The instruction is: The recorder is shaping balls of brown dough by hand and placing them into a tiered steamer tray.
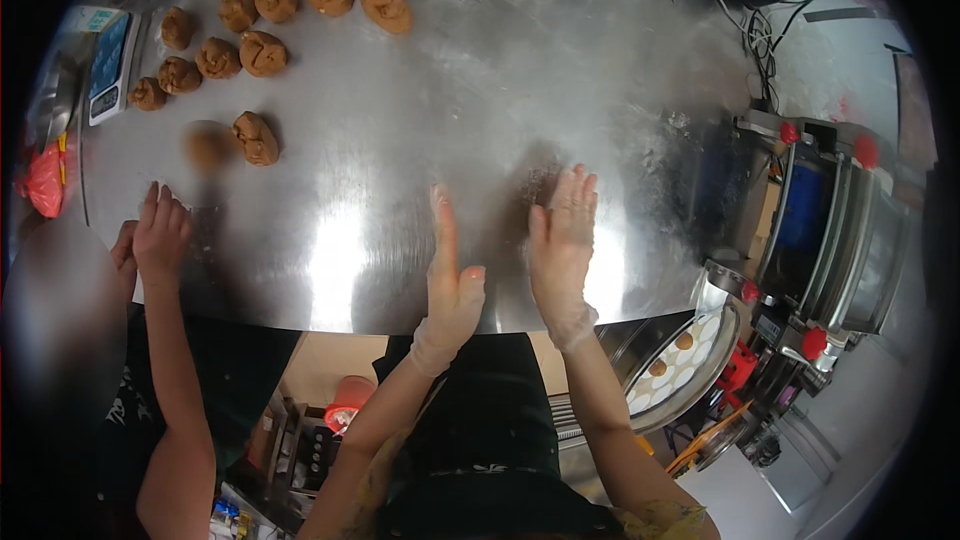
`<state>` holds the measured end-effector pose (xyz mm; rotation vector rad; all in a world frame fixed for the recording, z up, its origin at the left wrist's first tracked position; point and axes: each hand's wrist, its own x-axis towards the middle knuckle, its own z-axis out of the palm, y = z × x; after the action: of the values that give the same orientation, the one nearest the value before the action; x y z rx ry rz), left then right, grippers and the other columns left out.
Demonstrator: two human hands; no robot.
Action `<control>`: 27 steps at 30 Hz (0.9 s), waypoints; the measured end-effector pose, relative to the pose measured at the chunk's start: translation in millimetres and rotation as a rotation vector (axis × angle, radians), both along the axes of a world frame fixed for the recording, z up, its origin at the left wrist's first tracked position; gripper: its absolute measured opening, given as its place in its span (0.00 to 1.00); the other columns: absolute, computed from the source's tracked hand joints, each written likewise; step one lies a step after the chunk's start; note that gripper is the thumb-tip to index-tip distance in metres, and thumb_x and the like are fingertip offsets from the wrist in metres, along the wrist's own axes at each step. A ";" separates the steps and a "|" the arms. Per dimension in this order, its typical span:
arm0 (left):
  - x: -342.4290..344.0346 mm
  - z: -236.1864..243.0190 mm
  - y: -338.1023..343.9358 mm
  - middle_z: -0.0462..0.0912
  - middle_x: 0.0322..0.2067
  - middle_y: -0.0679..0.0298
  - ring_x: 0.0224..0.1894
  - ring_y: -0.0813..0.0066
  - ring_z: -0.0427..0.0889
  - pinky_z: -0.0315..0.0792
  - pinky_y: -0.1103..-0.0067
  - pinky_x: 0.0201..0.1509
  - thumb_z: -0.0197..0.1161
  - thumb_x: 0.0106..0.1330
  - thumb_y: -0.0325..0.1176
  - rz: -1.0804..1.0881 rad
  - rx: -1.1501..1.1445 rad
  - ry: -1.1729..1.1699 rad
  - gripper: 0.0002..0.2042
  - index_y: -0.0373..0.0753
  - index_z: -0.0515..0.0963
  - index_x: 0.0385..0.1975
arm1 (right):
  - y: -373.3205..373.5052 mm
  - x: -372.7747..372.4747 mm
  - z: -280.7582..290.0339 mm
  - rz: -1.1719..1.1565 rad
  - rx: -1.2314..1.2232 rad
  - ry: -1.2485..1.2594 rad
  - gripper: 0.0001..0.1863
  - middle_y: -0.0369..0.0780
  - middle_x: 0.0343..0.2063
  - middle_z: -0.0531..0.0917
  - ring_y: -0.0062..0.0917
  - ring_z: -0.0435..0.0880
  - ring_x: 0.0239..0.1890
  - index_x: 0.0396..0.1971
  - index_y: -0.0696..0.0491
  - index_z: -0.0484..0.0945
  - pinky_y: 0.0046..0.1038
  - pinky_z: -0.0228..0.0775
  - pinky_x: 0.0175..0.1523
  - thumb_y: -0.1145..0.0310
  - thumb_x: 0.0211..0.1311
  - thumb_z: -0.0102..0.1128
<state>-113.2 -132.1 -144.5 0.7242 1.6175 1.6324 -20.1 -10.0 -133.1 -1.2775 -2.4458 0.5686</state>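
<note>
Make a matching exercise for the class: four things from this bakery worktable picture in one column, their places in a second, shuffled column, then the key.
1. brown dough pieces
2. digital scale
3. dough machine
4. gloved hands

A. right of the table
B. over the table's near edge, middle
C. far left part of the steel table
D. table's left edge

Pairs: 1-C, 2-D, 3-A, 4-B

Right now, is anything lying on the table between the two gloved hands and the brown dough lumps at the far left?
Nothing visible does: bare steel table lies between the left hand, right hand and the dough lumps. A co-worker's hands rest off to the left.
</note>
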 end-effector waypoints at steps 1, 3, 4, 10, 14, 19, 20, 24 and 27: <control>-0.3 -2.9 0.7 0.38 0.75 0.39 0.78 0.48 0.36 0.35 0.65 0.79 0.43 0.75 0.51 0.008 -0.032 -0.001 0.41 0.23 0.37 0.72 | 4.4 -2.0 -12.1 0.026 0.089 -0.248 0.29 0.57 0.69 0.62 0.56 0.60 0.71 0.65 0.68 0.64 0.44 0.54 0.74 0.66 0.69 0.52; 2.9 -10.6 4.4 0.37 0.75 0.40 0.78 0.49 0.35 0.34 0.65 0.79 0.42 0.73 0.55 0.008 -0.001 -0.044 0.43 0.23 0.36 0.72 | 1.2 -14.3 -19.9 0.040 0.216 -0.578 0.33 0.56 0.71 0.58 0.53 0.51 0.75 0.65 0.66 0.65 0.44 0.39 0.78 0.57 0.68 0.53; 6.4 -15.7 10.2 0.36 0.75 0.41 0.78 0.51 0.34 0.33 0.65 0.79 0.40 0.72 0.60 -0.002 0.037 -0.085 0.46 0.24 0.35 0.72 | 1.8 -19.2 -21.4 0.044 0.215 -0.580 0.33 0.56 0.71 0.58 0.53 0.51 0.75 0.65 0.66 0.65 0.44 0.39 0.78 0.57 0.68 0.53; 20.7 -17.3 42.9 0.26 0.76 0.49 0.78 0.56 0.24 0.24 0.63 0.78 0.33 0.62 0.77 -0.121 0.235 -0.455 0.57 0.31 0.25 0.73 | 13.7 8.6 -13.6 0.097 -0.432 0.065 0.40 0.54 0.73 0.54 0.46 0.47 0.77 0.71 0.65 0.53 0.40 0.37 0.78 0.49 0.72 0.46; 27.9 -32.8 61.6 0.20 0.75 0.48 0.77 0.55 0.20 0.23 0.64 0.78 0.29 0.61 0.79 -0.255 0.197 -0.218 0.57 0.31 0.22 0.72 | -31.7 18.2 -9.5 -0.135 -0.718 0.675 0.47 0.47 0.76 0.43 0.37 0.38 0.78 0.75 0.57 0.40 0.40 0.32 0.79 0.34 0.73 0.29; 44.3 -35.6 49.4 0.20 0.74 0.44 0.77 0.53 0.19 0.23 0.64 0.78 0.27 0.63 0.77 -0.229 0.137 -0.134 0.56 0.27 0.24 0.71 | -1.2 20.5 -22.7 0.032 -0.775 0.909 0.48 0.48 0.76 0.46 0.38 0.42 0.78 0.75 0.56 0.40 0.39 0.32 0.78 0.32 0.71 0.29; 39.5 -42.1 59.8 0.25 0.74 0.42 0.77 0.51 0.24 0.26 0.64 0.78 0.31 0.64 0.76 -0.166 0.187 -0.076 0.56 0.26 0.27 0.71 | -4.6 21.7 -23.1 0.031 -0.775 0.910 0.48 0.48 0.76 0.46 0.38 0.42 0.78 0.75 0.56 0.40 0.39 0.32 0.78 0.32 0.71 0.29; 16.3 -20.8 74.2 0.26 0.75 0.44 0.78 0.51 0.28 0.30 0.63 0.78 0.29 0.62 0.78 -0.335 -0.015 -0.167 0.57 0.27 0.28 0.72 | -19.7 23.5 -30.8 -0.182 -0.724 0.747 0.49 0.48 0.76 0.48 0.38 0.42 0.78 0.75 0.58 0.42 0.39 0.32 0.78 0.31 0.71 0.27; 33.6 -17.2 50.1 0.32 0.76 0.44 0.78 0.51 0.33 0.33 0.62 0.78 0.29 0.61 0.79 -0.281 -0.044 -0.119 0.58 0.28 0.32 0.73 | -14.9 19.9 -22.1 -0.156 -0.716 0.608 0.52 0.50 0.75 0.48 0.41 0.41 0.78 0.74 0.61 0.43 0.41 0.32 0.78 0.29 0.69 0.26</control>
<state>-79.5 -82.0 -161.7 0.7780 1.3948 1.4063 -0.2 -25.0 -155.2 -1.2479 -1.6619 1.6056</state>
